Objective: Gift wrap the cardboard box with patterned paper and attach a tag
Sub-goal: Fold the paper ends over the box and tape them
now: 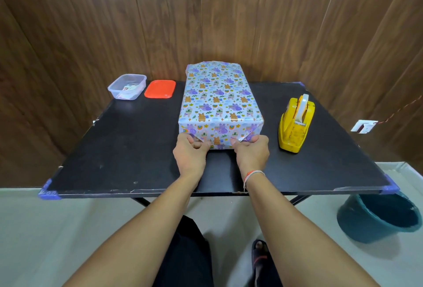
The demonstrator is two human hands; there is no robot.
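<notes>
The box (218, 96) lies lengthwise in the middle of the black table (128, 149), covered in pale paper printed with purple and orange animals. Its near end face points at me. My left hand (191, 152) pinches the folded paper at the lower left corner of that face. My right hand (251, 151) pinches the paper at the lower right corner. Both thumbs press on the paper flaps. A yellow tape dispenser (295, 124) stands right of the box. No tag is visible on the box.
A clear plastic container (127, 86) with small items inside sits at the table's far left, its red lid (160, 89) beside it. A teal bucket (380, 217) stands on the floor at the right. A wood-panel wall rises behind the table.
</notes>
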